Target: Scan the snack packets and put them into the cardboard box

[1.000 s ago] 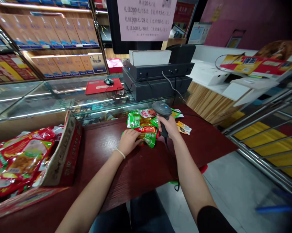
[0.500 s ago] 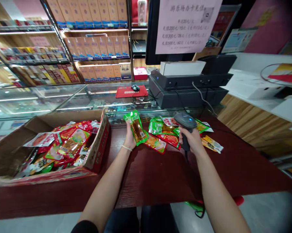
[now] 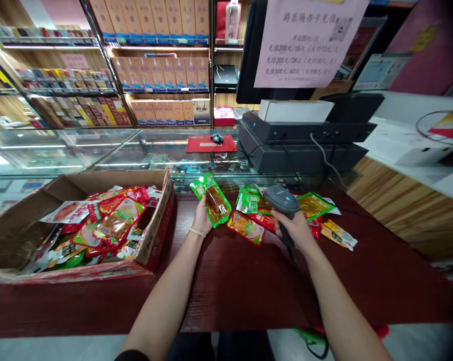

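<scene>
My left hand (image 3: 202, 216) is closed on the edge of a green snack packet (image 3: 215, 200) with brown food showing through its clear window. My right hand (image 3: 296, 230) wraps around the handle of a dark barcode scanner (image 3: 282, 199), whose head points left toward that packet. Behind and beneath the scanner lies a loose pile of packets: a red one (image 3: 247, 228), a green one (image 3: 251, 199), another green one (image 3: 313, 204) and a yellow one (image 3: 339, 234). The scanner hides part of this pile.
On the left of the dark red table (image 3: 241, 291) stands an open cardboard box (image 3: 156, 235) holding several packets. Behind are a glass counter (image 3: 117, 150), a red mouse pad (image 3: 196, 145) and a black cash drawer (image 3: 279, 158) beneath a monitor. Shelves line the back wall.
The scanner has tilted and turned left toward the green packet. The packet in my left hand is turned slightly, with its face flatter to view. The camera view has shifted a little.
</scene>
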Motion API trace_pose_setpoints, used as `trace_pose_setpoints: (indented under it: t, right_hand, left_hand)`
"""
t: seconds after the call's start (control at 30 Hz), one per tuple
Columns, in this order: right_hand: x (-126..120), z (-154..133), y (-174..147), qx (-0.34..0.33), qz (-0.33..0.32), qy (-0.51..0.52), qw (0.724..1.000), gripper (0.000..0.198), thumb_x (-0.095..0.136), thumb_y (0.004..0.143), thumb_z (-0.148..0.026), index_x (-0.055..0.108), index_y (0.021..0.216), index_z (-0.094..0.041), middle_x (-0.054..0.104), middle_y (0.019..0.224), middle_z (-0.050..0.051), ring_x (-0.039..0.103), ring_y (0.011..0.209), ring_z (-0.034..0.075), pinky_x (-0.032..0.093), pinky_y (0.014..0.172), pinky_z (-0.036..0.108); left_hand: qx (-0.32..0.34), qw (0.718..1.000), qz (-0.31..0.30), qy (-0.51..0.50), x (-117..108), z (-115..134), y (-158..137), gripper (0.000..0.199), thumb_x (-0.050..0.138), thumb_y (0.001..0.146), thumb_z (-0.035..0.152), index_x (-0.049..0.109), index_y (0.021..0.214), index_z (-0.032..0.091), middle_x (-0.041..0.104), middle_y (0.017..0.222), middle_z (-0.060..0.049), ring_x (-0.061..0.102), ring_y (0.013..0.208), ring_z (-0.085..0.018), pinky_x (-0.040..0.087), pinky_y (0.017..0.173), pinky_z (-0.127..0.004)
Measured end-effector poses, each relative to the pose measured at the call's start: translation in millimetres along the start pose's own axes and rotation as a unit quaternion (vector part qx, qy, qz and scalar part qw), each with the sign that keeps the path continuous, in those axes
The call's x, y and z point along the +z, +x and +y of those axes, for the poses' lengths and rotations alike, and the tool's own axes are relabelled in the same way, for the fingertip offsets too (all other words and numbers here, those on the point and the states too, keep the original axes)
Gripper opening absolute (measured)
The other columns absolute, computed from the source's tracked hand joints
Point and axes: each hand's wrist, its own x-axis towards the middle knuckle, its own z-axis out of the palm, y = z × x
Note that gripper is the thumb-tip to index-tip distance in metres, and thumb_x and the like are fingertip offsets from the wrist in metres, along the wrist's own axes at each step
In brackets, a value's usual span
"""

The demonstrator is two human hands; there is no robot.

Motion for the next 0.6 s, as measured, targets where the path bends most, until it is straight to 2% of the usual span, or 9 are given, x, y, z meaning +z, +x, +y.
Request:
trace_pose_setpoints:
  t: [0.13,0.2,0.3,0.4,0.5,0.53,0.6]
  right_hand:
    - [7.4,-0.3,-3.5,0.000,-0.025,-0.021,0.999,0.046,0.076,0.072,-0.058,0.055,0.057,-0.020,0.054,0.045,0.000,0.050,0.035,0.014,0.040,0.034,0.025]
    - [9.1,-0.8,-4.3,0.000,-0.040,-0.034,0.999,0.046,0.075,0.074,-0.058,0.054,0.056,-0.022,0.054,0.045,0.000,0.049,0.036,0.014,0.040,0.035,0.026]
    - [9.9,-0.1,-4.3,-0.011,-0.049,-0.052,0.997,0.043,0.074,0.077,-0.056,0.054,0.057,-0.024,0.054,0.046,0.001,0.050,0.038,0.016,0.041,0.037,0.029]
    - [10.9,2.2,-3.7,-0.022,-0.042,-0.069,0.996,0.043,0.071,0.079,-0.056,0.052,0.057,-0.024,0.053,0.044,0.001,0.050,0.037,0.016,0.040,0.038,0.030]
    - [13.8,4.3,-4.0,-0.012,-0.036,-0.067,0.997,0.032,0.074,0.076,-0.052,0.058,0.077,-0.024,0.054,0.045,-0.003,0.050,0.035,0.016,0.039,0.036,0.028]
    - [15.1,5.0,-4.5,-0.006,-0.040,-0.064,0.997,0.034,0.076,0.074,-0.049,0.059,0.089,-0.024,0.055,0.048,-0.004,0.049,0.034,0.016,0.037,0.035,0.027]
    - [17.9,6.9,-5.9,-0.002,-0.067,-0.065,0.996,0.050,0.078,0.072,-0.045,0.055,0.112,-0.025,0.060,0.055,-0.005,0.048,0.033,0.014,0.036,0.032,0.025]
  left_hand:
    - [0.041,0.997,0.058,-0.010,-3.8,-4.3,6.7,0.023,0.057,0.094,0.036,0.067,0.104,0.018,0.074,0.091,-0.006,0.071,0.088,-0.021,0.055,0.091,-0.038]
    - [0.058,0.997,0.046,-0.014,-5.0,-6.5,8.4,0.018,0.065,0.089,0.026,0.067,0.104,0.017,0.075,0.094,-0.006,0.071,0.091,-0.020,0.054,0.093,-0.037]
    - [0.096,0.995,0.000,-0.012,-6.2,-9.3,8.9,0.022,0.072,0.079,0.010,0.067,0.100,0.015,0.075,0.096,-0.006,0.072,0.092,-0.018,0.054,0.094,-0.034]
    - [0.110,0.993,0.019,-0.026,-7.0,-10.6,9.3,0.016,0.073,0.078,0.005,0.066,0.089,0.014,0.075,0.088,-0.004,0.072,0.086,-0.015,0.056,0.086,-0.027]
    - [0.093,0.992,0.066,-0.046,-7.3,-10.2,9.8,0.013,0.072,0.080,0.004,0.065,0.085,0.013,0.074,0.082,-0.004,0.072,0.078,-0.013,0.057,0.080,-0.023]
    - [0.090,0.992,0.072,-0.050,-7.3,-9.8,9.9,0.013,0.071,0.080,0.003,0.065,0.086,0.013,0.075,0.082,-0.004,0.072,0.076,-0.012,0.058,0.079,-0.023]
    - [0.092,0.992,0.072,-0.057,-7.1,-9.3,9.8,0.014,0.069,0.081,0.002,0.066,0.090,0.013,0.075,0.084,-0.005,0.073,0.076,-0.012,0.059,0.078,-0.023]
